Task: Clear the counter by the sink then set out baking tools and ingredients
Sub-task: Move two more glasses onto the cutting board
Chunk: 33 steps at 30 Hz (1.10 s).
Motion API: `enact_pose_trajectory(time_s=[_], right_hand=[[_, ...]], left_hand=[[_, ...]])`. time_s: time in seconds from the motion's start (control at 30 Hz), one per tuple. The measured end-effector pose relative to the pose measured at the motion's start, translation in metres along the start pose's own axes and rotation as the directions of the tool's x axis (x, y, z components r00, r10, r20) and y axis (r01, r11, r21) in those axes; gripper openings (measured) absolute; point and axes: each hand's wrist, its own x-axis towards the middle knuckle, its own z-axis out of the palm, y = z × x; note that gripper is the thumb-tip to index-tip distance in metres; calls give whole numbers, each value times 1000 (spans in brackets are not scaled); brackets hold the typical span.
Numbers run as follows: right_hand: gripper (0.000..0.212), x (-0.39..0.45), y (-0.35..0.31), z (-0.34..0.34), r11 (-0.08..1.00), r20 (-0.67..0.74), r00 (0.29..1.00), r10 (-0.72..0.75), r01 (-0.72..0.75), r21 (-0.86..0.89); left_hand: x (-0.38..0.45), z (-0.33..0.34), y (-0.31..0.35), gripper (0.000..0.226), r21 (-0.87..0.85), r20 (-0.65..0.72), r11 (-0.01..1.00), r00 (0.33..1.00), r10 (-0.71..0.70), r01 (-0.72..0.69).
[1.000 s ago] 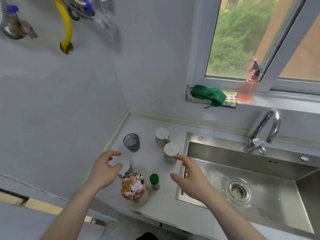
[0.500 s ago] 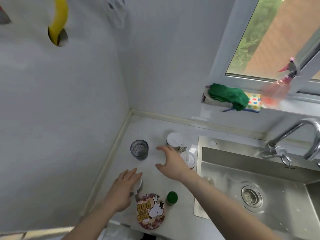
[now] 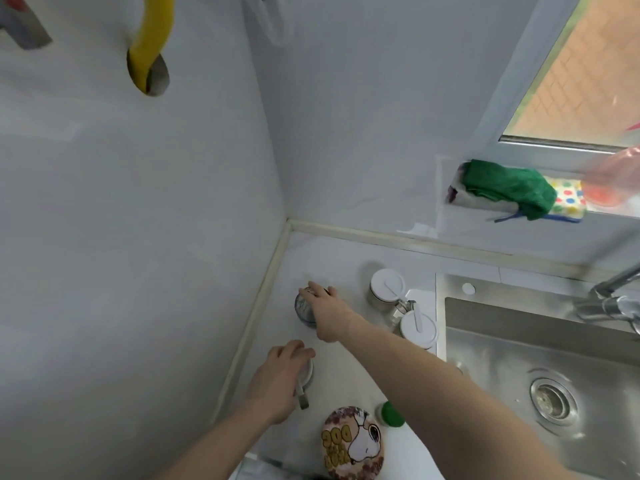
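Note:
On the white counter (image 3: 339,258) left of the sink, my right hand (image 3: 327,311) reaches across and lies over the rim of a dark glass cup (image 3: 303,311), fingers curled on it. My left hand (image 3: 280,379) covers a white-lidded jar (image 3: 307,370) near the wall, gripping it from above. Two more white-lidded jars stand nearer the sink, one at the back (image 3: 386,287) and one in front (image 3: 419,329). Close to the counter's front edge are a cartoon-dog lidded container (image 3: 351,443) and a green-capped bottle (image 3: 391,414).
The steel sink (image 3: 519,341) with its drain (image 3: 554,398) fills the right, with the faucet (image 3: 613,296) above it. A green cloth (image 3: 509,188) and a dotted sponge (image 3: 568,200) lie on the window sill. Walls close in at left and behind.
My right hand moved left from the white-lidded jars onto the glass cup. My left hand settled tighter on the jar by the wall. The view shifted leftward and closer.

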Motion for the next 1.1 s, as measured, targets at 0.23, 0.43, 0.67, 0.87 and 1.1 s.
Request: enact_pose_trajectory(time_s=[0.23,0.43,0.67,0.87,1.1], right_hand=[[90,-11,4,10,997,-117,990,82,-80,23],[91,-58,19,5,961,-186,964,190,-144,236],[86,-197,39,-34,765,-411,790,455,-110,635],[78,-343,53,-26,582,-487,553,676,4,813],[77,-527,71,45,466,-451,241,860,-6,885]], left_hand=[[0,1,1,86,-2,-7,999,999,41,-41],[3,-3,-5,80,-5,-5,1000,1000,30,-30],[-10,-49,26,79,-164,-268,976,959,96,-144],[-31,-106,122,82,-111,-405,869,821,403,-482],[-86,-77,288,86,-64,-348,645,623,700,-761]])
